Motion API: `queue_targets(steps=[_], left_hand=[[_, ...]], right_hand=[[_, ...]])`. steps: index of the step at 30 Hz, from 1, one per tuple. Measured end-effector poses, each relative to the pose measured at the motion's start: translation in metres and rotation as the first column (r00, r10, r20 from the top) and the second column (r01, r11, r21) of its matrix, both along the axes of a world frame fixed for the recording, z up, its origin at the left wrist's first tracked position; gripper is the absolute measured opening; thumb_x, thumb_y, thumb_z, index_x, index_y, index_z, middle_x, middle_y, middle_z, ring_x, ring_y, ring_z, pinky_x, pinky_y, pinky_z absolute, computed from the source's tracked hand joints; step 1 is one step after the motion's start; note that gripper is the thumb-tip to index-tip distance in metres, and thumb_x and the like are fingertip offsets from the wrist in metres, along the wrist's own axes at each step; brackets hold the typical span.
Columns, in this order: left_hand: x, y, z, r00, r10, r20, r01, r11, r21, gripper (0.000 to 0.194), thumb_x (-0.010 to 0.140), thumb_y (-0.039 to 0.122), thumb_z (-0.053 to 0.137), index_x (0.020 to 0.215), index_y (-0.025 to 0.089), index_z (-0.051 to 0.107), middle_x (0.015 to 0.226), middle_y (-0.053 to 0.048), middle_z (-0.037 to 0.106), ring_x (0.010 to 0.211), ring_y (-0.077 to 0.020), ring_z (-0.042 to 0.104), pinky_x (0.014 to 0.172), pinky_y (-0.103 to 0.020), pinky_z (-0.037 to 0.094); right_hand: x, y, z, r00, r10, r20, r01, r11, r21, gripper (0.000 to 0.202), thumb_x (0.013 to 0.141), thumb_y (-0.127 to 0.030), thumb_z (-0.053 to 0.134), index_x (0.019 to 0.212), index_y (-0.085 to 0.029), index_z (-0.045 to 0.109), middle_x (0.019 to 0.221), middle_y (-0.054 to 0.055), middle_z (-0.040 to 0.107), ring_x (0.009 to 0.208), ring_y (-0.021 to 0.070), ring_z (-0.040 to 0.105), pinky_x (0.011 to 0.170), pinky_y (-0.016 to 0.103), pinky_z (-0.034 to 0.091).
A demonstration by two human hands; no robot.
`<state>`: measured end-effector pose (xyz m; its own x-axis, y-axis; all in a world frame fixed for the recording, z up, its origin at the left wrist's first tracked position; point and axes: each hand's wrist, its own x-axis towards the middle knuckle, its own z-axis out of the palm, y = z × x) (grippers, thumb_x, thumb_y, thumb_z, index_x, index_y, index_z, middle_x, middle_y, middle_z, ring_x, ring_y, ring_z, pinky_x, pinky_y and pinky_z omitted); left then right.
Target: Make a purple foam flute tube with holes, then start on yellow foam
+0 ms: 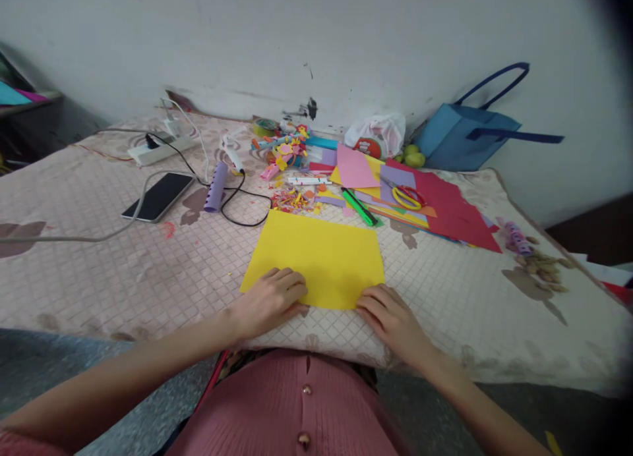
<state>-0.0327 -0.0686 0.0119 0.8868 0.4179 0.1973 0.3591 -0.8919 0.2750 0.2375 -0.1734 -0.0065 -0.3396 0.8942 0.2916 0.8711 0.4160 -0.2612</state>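
Note:
A sheet of yellow paper [321, 252] lies flat on the cloth-covered table in front of me. My left hand [277, 294] rests over its near left part, fingers curled together at the near edge. At the near right corner, my right hand [388, 314] has its fingers bent over the sheet's edge. Both thumbs are mostly hidden beneath or behind the fingers. Just past the far edge of the sheet lie a green utility knife [359, 207] and a heap of small paper scraps [294, 200].
Scissors [406, 196] lie on coloured sheets beside red paper [445, 205]. A phone [159, 196], a rolled purple paper [216, 187], a glue gun [233, 156] and a power strip [161, 150] with cables are on the left. A blue bag [465, 136] stands at back right.

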Motion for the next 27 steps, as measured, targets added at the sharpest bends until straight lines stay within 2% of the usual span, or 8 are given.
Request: queue_targets(steps=[2,7,12,19,27], left_hand=[[0.003,-0.001,0.001,1.000,-0.001,-0.012,0.001,1.000,-0.018,0.016,0.090,0.029,0.055,0.097,0.016,0.059,0.106,-0.006,0.061,0.097,-0.0202,0.055,0.083,-0.033,0.043],[0.011,-0.002,0.007,0.997,0.030,-0.073,-0.034,0.998,-0.062,0.014,0.093,0.020,0.048,0.090,0.014,0.060,0.099,-0.005,0.062,0.093,-0.0184,0.055,0.082,-0.032,0.043],[0.016,0.000,0.010,0.994,0.095,-0.051,-0.101,0.985,-0.143,0.011,0.090,0.021,0.051,0.086,0.015,0.059,0.093,-0.005,0.061,0.088,-0.0180,0.055,0.079,-0.030,0.044],[0.022,0.004,0.016,0.973,0.211,-0.096,-0.230,0.933,-0.278,0.010,0.087,0.017,0.053,0.082,0.016,0.061,0.092,-0.004,0.060,0.084,-0.0167,0.056,0.072,-0.028,0.043],[0.031,0.003,0.020,0.968,0.230,-0.099,-0.250,0.916,-0.314,0.007,0.084,0.019,0.057,0.082,0.016,0.062,0.090,-0.004,0.060,0.083,-0.0167,0.056,0.073,-0.028,0.043]], right_hand=[[-0.001,0.001,0.002,1.000,-0.011,-0.015,0.011,1.000,-0.016,0.015,0.094,-0.021,0.046,0.092,-0.019,0.061,0.091,0.006,0.061,0.087,0.0190,0.055,0.079,0.036,0.049],[-0.004,0.002,0.009,0.999,-0.036,-0.002,0.036,0.996,-0.080,0.013,0.093,-0.019,0.046,0.092,-0.018,0.059,0.091,0.006,0.059,0.088,0.0195,0.054,0.078,0.036,0.048],[-0.008,0.003,0.011,0.999,-0.041,0.009,0.041,0.992,-0.122,0.009,0.092,-0.022,0.050,0.092,-0.019,0.058,0.092,0.006,0.057,0.088,0.0200,0.053,0.079,0.036,0.047],[-0.015,0.011,0.016,0.995,-0.094,0.020,0.096,0.976,-0.195,0.010,0.092,-0.018,0.049,0.084,-0.018,0.056,0.086,0.005,0.057,0.085,0.0208,0.054,0.077,0.036,0.047],[-0.018,0.017,0.016,0.990,-0.119,0.071,0.131,0.968,-0.215,0.009,0.091,-0.018,0.051,0.082,-0.018,0.053,0.085,0.005,0.058,0.084,0.0210,0.054,0.075,0.036,0.047]])
